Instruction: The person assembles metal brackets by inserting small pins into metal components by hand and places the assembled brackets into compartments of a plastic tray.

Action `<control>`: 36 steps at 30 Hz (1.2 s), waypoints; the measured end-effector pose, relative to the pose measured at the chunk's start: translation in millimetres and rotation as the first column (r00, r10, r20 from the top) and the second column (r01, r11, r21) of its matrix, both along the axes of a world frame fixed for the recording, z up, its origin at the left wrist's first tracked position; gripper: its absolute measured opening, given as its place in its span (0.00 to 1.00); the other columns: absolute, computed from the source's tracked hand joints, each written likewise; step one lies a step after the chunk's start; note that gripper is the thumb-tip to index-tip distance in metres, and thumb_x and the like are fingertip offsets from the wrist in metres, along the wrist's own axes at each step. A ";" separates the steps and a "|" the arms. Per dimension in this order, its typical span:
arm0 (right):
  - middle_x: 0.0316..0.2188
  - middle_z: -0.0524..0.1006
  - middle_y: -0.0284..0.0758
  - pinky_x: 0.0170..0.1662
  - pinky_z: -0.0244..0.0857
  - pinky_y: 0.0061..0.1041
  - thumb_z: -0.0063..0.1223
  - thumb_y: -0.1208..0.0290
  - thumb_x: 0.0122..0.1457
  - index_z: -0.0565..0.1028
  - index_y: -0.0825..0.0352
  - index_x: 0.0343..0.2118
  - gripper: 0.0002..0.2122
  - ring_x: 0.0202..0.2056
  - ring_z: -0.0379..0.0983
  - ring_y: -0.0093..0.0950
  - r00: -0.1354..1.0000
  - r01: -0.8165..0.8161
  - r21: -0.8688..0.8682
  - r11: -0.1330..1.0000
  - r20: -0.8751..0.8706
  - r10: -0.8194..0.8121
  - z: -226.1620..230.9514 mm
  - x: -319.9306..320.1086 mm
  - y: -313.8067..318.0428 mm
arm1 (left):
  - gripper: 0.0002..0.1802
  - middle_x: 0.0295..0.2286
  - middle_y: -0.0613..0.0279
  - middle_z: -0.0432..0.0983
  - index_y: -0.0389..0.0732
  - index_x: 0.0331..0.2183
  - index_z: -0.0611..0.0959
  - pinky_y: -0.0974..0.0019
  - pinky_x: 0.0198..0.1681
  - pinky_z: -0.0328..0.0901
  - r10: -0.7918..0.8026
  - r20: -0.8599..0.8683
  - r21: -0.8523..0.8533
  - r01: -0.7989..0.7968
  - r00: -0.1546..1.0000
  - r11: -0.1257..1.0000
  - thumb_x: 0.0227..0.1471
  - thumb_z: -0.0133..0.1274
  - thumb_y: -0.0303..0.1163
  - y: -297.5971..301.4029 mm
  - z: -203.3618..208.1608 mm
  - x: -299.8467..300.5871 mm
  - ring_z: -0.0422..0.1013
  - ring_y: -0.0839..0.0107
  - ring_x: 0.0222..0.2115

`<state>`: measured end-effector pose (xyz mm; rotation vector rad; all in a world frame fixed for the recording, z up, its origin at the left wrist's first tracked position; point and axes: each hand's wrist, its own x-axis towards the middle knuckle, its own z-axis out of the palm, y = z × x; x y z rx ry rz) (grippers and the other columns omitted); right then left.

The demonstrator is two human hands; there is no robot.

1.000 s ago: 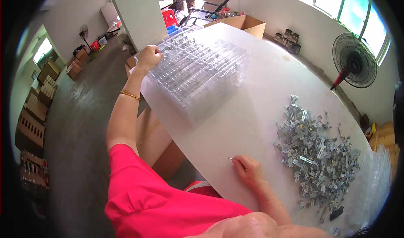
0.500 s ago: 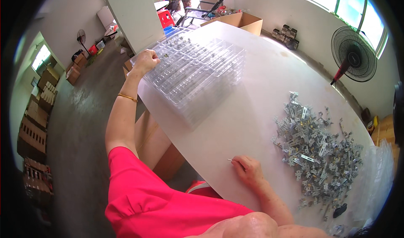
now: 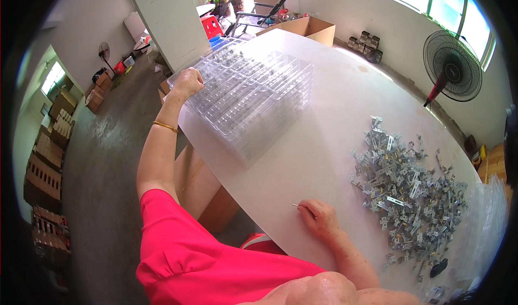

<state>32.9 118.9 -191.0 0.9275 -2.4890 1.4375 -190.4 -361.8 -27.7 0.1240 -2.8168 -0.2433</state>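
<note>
My left hand point(image 3: 189, 82) reaches out to the far left of the table, its fingers closed at the edge of a stack of clear plastic trays point(image 3: 237, 103). Rows of compartments fill the top tray, and small metal parts lie in some of them. Whether the fingers pinch a part or the tray is hidden. Nearer to me, my right hand point(image 3: 319, 217) rests on the white table point(image 3: 280, 186). Its thumb and forefinger pinch a thin metal pin point(image 3: 295, 204) whose tip points left. A heap of small metal brackets point(image 3: 404, 192) lies to its right.
Clear plastic sheets or bags point(image 3: 480, 229) lie at the table's right edge, near a small black object point(image 3: 438, 268). A floor fan point(image 3: 452, 70) stands beyond the right side. Behind the table are a cardboard box point(image 3: 313, 30) and a folding chair point(image 3: 264, 14). A pillar point(image 3: 167, 24) rises past the trays.
The view has shifted very slightly. My left hand has moved a touch at the tray's edge; my right hand still holds the pin in the same place.
</note>
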 end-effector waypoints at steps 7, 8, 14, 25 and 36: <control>0.30 0.80 0.40 0.35 0.71 0.34 0.59 0.77 0.56 0.78 0.67 0.34 0.03 0.31 0.78 0.41 0.999 0.018 -0.004 1.000 0.033 -0.018 -2.0 5.5 2.5 | 0.10 0.27 0.45 0.82 0.38 0.27 0.89 0.59 0.38 0.73 -0.047 -0.009 -0.092 0.046 0.999 0.995 0.36 0.58 0.25 -0.2 -10.2 -7.0 0.80 0.55 0.30; 0.30 0.80 0.41 0.35 0.71 0.35 0.58 0.75 0.57 0.78 0.66 0.34 0.03 0.31 0.78 0.42 0.999 0.028 0.009 1.000 0.041 -0.029 -2.8 6.7 2.9 | 0.10 0.27 0.45 0.82 0.38 0.27 0.89 0.59 0.38 0.73 -0.068 0.005 -0.095 0.068 0.998 0.993 0.36 0.58 0.25 -2.2 -11.8 -10.6 0.80 0.55 0.30; 0.29 0.78 0.42 0.34 0.71 0.38 0.54 0.68 0.62 0.77 0.65 0.34 0.06 0.31 0.76 0.43 1.000 -0.017 -0.033 0.999 0.005 0.017 -4.2 -2.0 -1.0 | 0.14 0.36 0.43 0.78 0.33 0.39 0.82 0.50 0.44 0.68 -0.054 -0.151 -0.452 -0.020 0.987 0.892 0.50 0.56 0.29 14.8 16.9 6.2 0.75 0.46 0.40; 0.27 0.76 0.40 0.34 0.69 0.40 0.54 0.68 0.60 0.74 0.64 0.32 0.06 0.30 0.76 0.43 0.999 0.008 -0.088 0.996 -0.040 -0.011 -21.3 1.7 3.3 | 0.06 0.27 0.55 0.75 0.38 0.30 0.77 0.59 0.36 0.67 -0.698 -0.367 0.025 0.757 0.615 0.653 0.50 0.60 0.23 339.6 -40.8 106.8 0.73 0.59 0.30; 0.27 0.76 0.40 0.35 0.70 0.43 0.53 0.67 0.60 0.74 0.62 0.33 0.05 0.30 0.75 0.44 0.998 -0.020 -0.061 0.998 -0.060 0.016 -20.4 -3.1 2.0 | 0.05 0.27 0.55 0.76 0.36 0.30 0.78 0.58 0.37 0.66 -0.763 -0.197 0.396 0.762 0.616 0.513 0.50 0.58 0.25 443.7 -85.8 61.7 0.73 0.57 0.29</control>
